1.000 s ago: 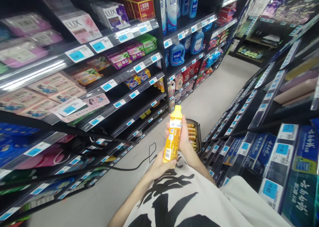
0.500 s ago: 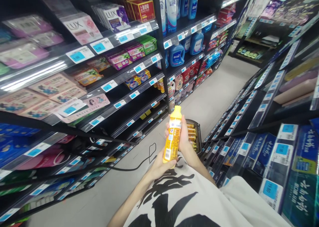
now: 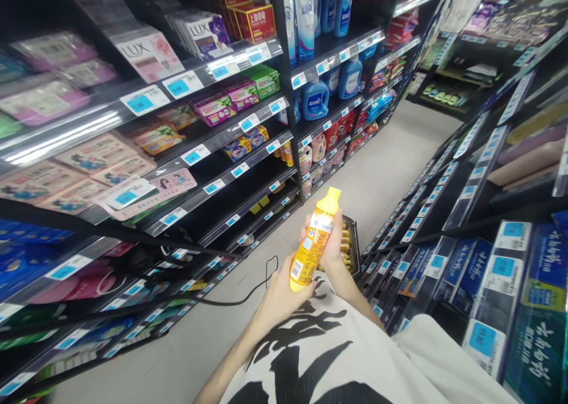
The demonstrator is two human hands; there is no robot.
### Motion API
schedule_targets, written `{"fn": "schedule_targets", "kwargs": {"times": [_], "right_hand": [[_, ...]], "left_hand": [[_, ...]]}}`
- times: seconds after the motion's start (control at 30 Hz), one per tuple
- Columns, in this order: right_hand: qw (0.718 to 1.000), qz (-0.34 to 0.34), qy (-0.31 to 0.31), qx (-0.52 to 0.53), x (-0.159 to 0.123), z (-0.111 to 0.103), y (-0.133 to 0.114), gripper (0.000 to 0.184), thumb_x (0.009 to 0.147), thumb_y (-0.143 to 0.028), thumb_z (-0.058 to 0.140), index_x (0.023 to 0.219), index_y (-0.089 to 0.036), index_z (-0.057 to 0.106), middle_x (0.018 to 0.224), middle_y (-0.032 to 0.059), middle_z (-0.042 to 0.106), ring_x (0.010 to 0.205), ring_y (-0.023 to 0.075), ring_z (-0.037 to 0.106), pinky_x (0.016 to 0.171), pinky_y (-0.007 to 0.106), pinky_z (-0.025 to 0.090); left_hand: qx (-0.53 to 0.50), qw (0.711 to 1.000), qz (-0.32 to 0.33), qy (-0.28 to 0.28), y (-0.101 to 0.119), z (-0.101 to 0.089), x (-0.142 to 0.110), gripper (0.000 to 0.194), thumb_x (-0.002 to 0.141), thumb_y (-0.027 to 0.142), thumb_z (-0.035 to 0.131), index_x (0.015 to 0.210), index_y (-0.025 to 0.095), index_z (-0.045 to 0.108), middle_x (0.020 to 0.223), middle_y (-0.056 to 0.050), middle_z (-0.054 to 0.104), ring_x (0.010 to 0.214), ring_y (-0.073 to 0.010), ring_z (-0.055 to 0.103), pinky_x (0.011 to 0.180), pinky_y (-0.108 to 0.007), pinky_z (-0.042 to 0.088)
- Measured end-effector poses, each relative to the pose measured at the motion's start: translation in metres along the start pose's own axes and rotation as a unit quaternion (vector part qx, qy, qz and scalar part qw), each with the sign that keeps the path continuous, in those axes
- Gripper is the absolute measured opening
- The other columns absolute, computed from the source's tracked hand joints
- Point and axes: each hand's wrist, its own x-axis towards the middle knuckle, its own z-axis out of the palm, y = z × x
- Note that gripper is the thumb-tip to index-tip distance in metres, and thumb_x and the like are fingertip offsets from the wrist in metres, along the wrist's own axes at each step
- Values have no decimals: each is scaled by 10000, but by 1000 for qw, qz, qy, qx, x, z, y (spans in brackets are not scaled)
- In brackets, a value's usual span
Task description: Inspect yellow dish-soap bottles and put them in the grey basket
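Note:
A yellow bottle (image 3: 313, 244) with a yellow cap is held in front of my body, tilted so that its cap leans to the right. My left hand (image 3: 284, 288) is closed around its lower end, with the thumb across the base. Higher up, my right hand (image 3: 333, 244) grips the bottle's right side near the label, and some fingers show behind it at the left. The printed back label and a barcode face me. Partly hidden behind my right hand, a dark basket (image 3: 355, 244) holds several yellow bottles.
Shelves on the left carry soap boxes (image 3: 146, 52), blue detergent bottles (image 3: 315, 99) and price tags. Shelves with blue boxes (image 3: 465, 274) stand close on my right. A black cord (image 3: 235, 301) crosses above the grey floor (image 3: 390, 161) between the shelves.
The bottle has tilted, its cap swinging to the right. My right hand has shifted a little right and down with it, while my left hand keeps hold of the base.

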Motion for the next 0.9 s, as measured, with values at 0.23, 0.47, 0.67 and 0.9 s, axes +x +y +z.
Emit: {"fn": "schedule_targets", "kwargs": {"times": [0.23, 0.47, 0.67, 0.9], "right_hand": [[999, 32, 4, -18, 1, 3, -2, 613, 809, -795, 540, 858, -191, 633, 621, 14, 635, 498, 145, 590, 424, 237, 468], [997, 67, -35, 3, 5, -5, -7, 532, 858, -716, 534, 969, -209, 653, 637, 5, 635, 488, 153, 580, 454, 262, 504], [993, 98, -55, 28, 6, -9, -11, 527, 889, -686, 500, 1048, -205, 647, 628, -18, 589, 463, 134, 521, 453, 260, 477], [986, 123, -102, 38, 8, -13, -6, 536, 929, -676, 475, 1084, -187, 628, 662, -22, 592, 454, 122, 515, 441, 251, 465]], "left_hand": [[18, 1000, -14, 7, 0, 2, 1, 580, 793, 306, 701, 1326, 238, 481, 1091, -41, 714, 913, -236, 679, 844, -369, 515], [-126, 987, -7, -102, -15, 5, -2, 599, 844, 456, 706, 1312, 180, 452, 944, -52, 674, 676, -170, 612, 637, -309, 505], [-232, 951, -21, -201, -24, 6, -2, 701, 847, 567, 692, 1349, 193, 376, 982, -56, 637, 593, -127, 570, 541, -269, 479], [-140, 972, 35, -187, -29, 3, -1, 734, 861, 533, 690, 1410, 172, 362, 1149, -120, 629, 944, -240, 635, 776, -346, 527]]}}
